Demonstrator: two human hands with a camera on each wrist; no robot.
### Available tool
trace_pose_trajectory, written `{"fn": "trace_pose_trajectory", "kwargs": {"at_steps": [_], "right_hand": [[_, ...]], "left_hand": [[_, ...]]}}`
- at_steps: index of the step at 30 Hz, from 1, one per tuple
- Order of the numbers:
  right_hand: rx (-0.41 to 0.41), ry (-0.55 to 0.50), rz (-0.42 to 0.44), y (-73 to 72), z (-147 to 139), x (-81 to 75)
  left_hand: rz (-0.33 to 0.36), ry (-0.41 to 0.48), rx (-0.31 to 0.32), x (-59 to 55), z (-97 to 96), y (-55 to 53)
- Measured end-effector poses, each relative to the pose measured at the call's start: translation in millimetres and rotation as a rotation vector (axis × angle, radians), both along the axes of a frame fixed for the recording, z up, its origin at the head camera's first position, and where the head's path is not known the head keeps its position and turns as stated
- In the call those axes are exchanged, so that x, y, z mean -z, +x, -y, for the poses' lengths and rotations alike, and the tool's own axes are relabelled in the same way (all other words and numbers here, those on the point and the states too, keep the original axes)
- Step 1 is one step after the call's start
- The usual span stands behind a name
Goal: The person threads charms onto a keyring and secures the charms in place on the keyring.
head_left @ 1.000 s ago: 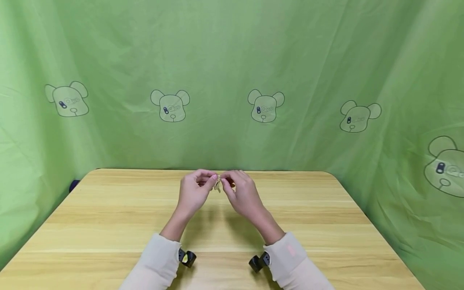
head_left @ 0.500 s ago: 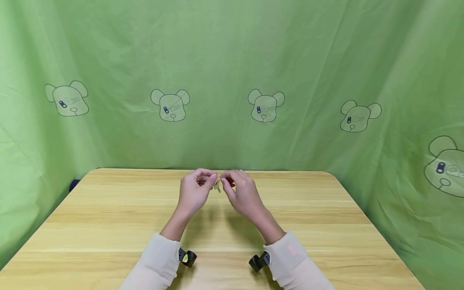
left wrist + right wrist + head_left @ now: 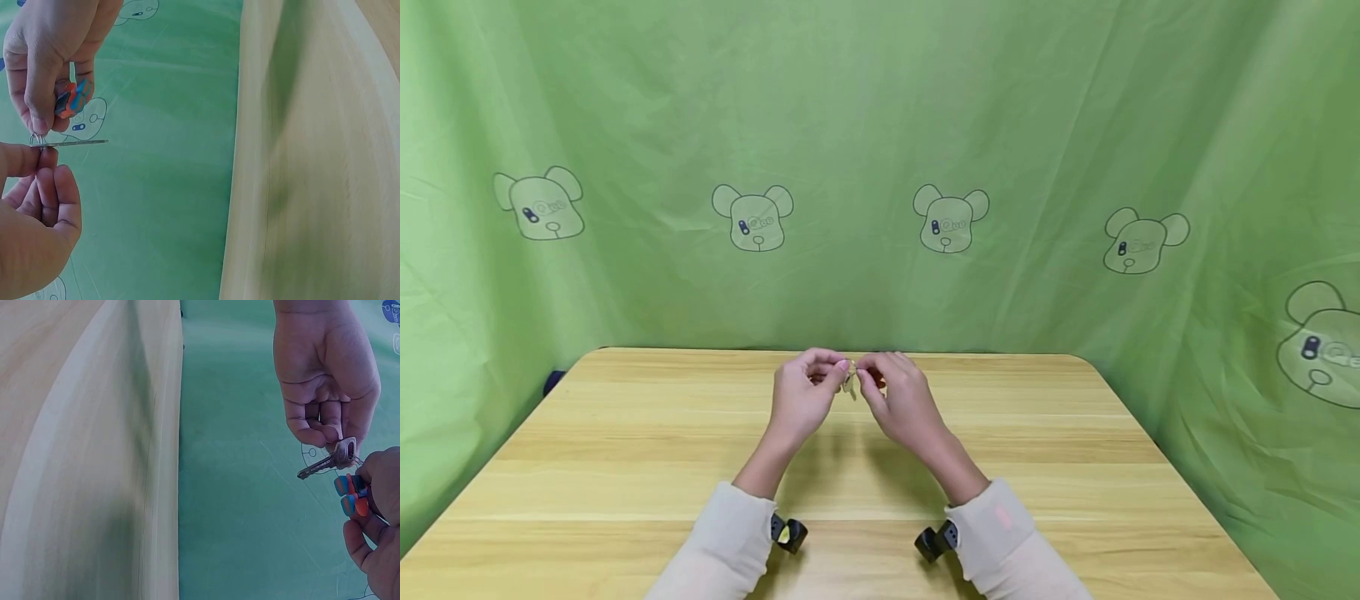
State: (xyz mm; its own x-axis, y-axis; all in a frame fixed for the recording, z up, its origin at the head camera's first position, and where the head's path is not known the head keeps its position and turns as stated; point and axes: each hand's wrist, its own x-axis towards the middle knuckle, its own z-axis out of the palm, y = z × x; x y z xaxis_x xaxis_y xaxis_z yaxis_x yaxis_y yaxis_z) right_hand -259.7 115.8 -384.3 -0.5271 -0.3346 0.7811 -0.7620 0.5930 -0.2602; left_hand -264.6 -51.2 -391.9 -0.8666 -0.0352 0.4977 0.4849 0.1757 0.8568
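Note:
Near the far edge of the table, both hands meet in the air above the top. My left hand (image 3: 793, 398) pinches a metal key (image 3: 324, 464) by its head, and the blade hangs down between the hands in the head view. My right hand (image 3: 908, 402) pinches a thin wire key ring (image 3: 37, 137) that meets the key's head. An orange and blue charm (image 3: 354, 495) sits under the curled fingers of the right hand; its shape is partly hidden. Fingertips cover much of where ring and key join.
A wooden table (image 3: 850, 492) with rounded far corners lies under the hands. Green cloth (image 3: 850, 108) printed with bear heads hangs behind it and at both sides. Black wrist cameras, one being (image 3: 790, 535), stick out from the pale sleeves (image 3: 730, 533). Something dark (image 3: 553, 383) shows beyond the left edge.

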Motion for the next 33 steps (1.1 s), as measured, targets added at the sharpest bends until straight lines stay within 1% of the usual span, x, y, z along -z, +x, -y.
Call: {"fn": "trace_pose_trajectory", "kwargs": {"at_steps": [3, 5, 7, 10, 15, 23, 33], "right_hand": [[0.001, 0.003, -0.008, -0.3, 0.2, -0.2], [0.002, 0.004, -0.011, -0.3, 0.3, -0.2], [0.005, 0.008, -0.009, -0.5, 0.3, -0.1], [0.011, 0.015, 0.000, -0.9, 0.0, 0.3], [0.014, 0.024, 0.000, -1.3, -0.3, 0.9], [0.024, 0.030, -0.002, -1.4, 0.0, 1.2], [0.026, 0.033, 0.012, -0.9, 0.4, 1.0]], "left_hand": [[0.003, 0.017, 0.014, 0.7, -0.9, -0.8], [0.013, 0.021, 0.036, 1.2, -0.8, -1.1], [0.021, 0.016, 0.059, 1.7, 0.0, -1.5], [0.019, -0.009, 0.075, 2.0, 1.6, -1.7], [0.008, -0.036, 0.062, 1.4, 3.6, -1.0], [0.006, -0.037, 0.042, 0.2, 4.0, 0.0], [0.001, -0.030, 0.037, -0.2, 4.7, -0.6]]}}
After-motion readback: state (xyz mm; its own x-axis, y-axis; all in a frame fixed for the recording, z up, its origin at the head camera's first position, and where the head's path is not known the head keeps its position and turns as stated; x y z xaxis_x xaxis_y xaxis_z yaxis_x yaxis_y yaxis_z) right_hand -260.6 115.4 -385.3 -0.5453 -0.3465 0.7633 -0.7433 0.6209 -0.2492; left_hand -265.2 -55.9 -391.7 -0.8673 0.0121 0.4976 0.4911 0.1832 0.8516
